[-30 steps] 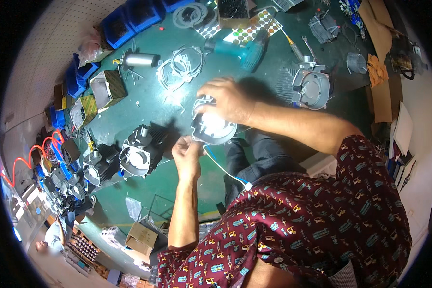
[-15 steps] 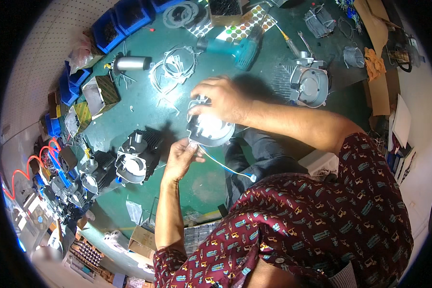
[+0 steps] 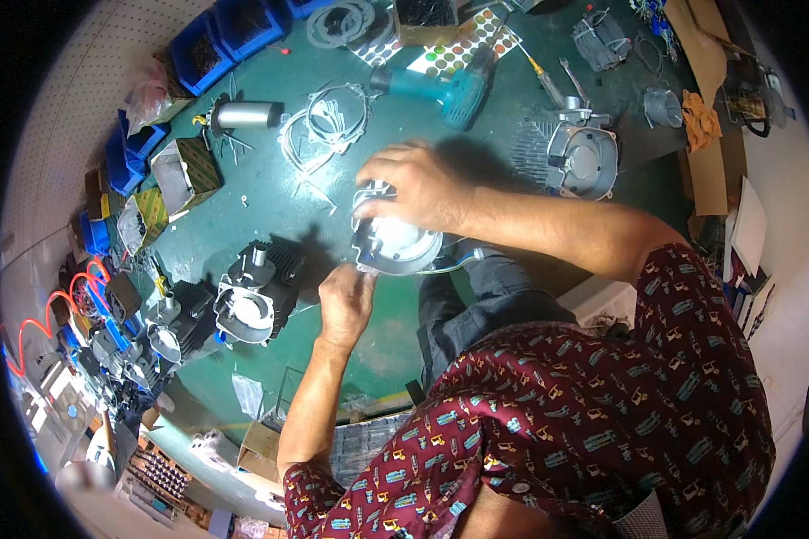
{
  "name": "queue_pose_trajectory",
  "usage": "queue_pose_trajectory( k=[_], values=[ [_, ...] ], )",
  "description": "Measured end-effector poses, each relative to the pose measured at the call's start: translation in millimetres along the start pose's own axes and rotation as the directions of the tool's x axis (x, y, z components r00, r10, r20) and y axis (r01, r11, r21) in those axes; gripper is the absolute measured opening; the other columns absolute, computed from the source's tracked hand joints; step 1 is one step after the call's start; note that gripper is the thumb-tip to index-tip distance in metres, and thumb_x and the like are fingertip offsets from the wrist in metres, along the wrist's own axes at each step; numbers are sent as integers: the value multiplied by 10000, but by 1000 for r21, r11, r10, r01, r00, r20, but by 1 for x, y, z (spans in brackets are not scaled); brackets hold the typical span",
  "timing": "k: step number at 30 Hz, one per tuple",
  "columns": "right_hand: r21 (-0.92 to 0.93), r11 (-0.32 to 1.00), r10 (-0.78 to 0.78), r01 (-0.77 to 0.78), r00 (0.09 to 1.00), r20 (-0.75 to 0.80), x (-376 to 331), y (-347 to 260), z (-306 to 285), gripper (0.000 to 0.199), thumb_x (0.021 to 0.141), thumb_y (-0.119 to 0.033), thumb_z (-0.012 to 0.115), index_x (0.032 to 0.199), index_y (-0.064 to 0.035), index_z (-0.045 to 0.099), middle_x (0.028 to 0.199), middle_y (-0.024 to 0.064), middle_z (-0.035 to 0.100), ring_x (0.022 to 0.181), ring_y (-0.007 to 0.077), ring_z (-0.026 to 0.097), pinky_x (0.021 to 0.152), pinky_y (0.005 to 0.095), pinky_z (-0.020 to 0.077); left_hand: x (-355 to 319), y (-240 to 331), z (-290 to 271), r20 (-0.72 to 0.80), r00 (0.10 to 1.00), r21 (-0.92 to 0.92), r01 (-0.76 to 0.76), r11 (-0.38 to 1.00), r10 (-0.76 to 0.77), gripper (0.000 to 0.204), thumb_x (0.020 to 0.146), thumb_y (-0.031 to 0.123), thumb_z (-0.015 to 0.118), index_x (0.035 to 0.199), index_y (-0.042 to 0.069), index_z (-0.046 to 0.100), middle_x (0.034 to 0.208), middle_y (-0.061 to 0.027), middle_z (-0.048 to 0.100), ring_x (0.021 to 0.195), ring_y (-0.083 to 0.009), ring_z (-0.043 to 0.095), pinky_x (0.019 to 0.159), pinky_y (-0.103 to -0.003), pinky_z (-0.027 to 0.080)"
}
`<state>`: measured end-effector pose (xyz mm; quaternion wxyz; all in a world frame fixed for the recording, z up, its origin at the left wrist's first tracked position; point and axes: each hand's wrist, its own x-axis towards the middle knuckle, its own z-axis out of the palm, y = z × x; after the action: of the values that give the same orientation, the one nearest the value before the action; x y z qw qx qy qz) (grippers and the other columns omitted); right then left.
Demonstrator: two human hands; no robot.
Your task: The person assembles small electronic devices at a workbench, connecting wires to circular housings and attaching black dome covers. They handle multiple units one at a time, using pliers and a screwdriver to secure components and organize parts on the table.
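A round silver metal housing (image 3: pixel 394 251), brightly lit inside, is held in front of me at the bench's near edge. My right hand (image 3: pixel 415 187) is closed over its far rim, fingers bent round the metal. Against the near left rim my left hand (image 3: pixel 346 298) is closed, its fingertips hidden under the edge. What they pinch there, if anything, cannot be made out. A thin multi-coloured cable (image 3: pixel 454 265) runs along the housing's near rim to the right and ends in a small pale connector (image 3: pixel 478 254).
A teal cordless drill (image 3: pixel 463 94), ring-shaped gaskets (image 3: pixel 337 117) and a metal cylinder (image 3: pixel 245 115) lie beyond my hands. A finned silver housing (image 3: pixel 584 162) stands right, a black finned motor unit (image 3: pixel 247 310) left. Blue bins (image 3: pixel 202 58) line the far left edge; a screwdriver (image 3: pixel 545 81) lies far right.
The cable's free end has swung up and right, from hanging below to lying beside the housing's near rim. My left hand has turned and closed under the rim; my right hand stays put.
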<state>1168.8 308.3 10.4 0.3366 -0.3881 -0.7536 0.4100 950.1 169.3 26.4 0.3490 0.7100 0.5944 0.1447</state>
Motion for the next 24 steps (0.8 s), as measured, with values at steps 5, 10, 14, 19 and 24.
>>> queue_pose_trajectory(
  k=[5, 10, 14, 19, 24],
  values=[
    [-34, 999, -23, 22, 1000, -11, -1, -2, 2, 360, 793, -396, 790, 929, -78, 694, 926, 102, 713, 916, 315, 681, 873, 447, 480, -6, 7, 5, 254, 916, -740, 390, 548, -309, 239, 1027, 191, 600, 950, -32, 636, 772, -51, 644, 615, -122, 587, 583, -262, 493],
    [-29, 999, -25, 26, 999, 25, 1, -2, 0, 352, 795, -389, 790, 940, -84, 693, 917, 102, 707, 913, 314, 677, 874, 448, 478, -7, -3, 6, 435, 852, -852, 494, 173, -292, 225, 1022, 196, 600, 972, -19, 644, 723, -51, 624, 565, -121, 554, 524, -240, 472],
    [-17, 999, -35, 35, 999, 23, 2, 2, 2, 359, 788, -388, 797, 942, -80, 697, 919, 106, 710, 914, 316, 680, 879, 440, 480, -14, -1, 23, 581, 757, -799, 460, -388, -299, 181, 1000, 209, 611, 974, 31, 636, 783, -25, 597, 664, -112, 522, 479, -226, 442],
    [-33, 998, -57, 59, 998, 34, 2, -6, -2, 378, 784, -395, 802, 950, -71, 700, 932, 113, 716, 929, 312, 686, 899, 431, 480, -25, 3, 26, 654, 749, -528, 352, -773, -106, 163, 998, 215, 616, 1039, 58, 620, 838, -19, 571, 730, -124, 514, 519, -220, 468],
    [-27, 998, -58, 58, 998, 3, 1, 0, -1, 346, 749, -320, 838, 936, -57, 713, 937, 114, 730, 906, 292, 700, 877, 418, 512, -11, 10, 20, 376, 856, -883, 447, 141, -356, 191, 1011, 206, 620, 936, 30, 626, 757, -28, 621, 606, -142, 559, 543, -272, 490]
  ],
)
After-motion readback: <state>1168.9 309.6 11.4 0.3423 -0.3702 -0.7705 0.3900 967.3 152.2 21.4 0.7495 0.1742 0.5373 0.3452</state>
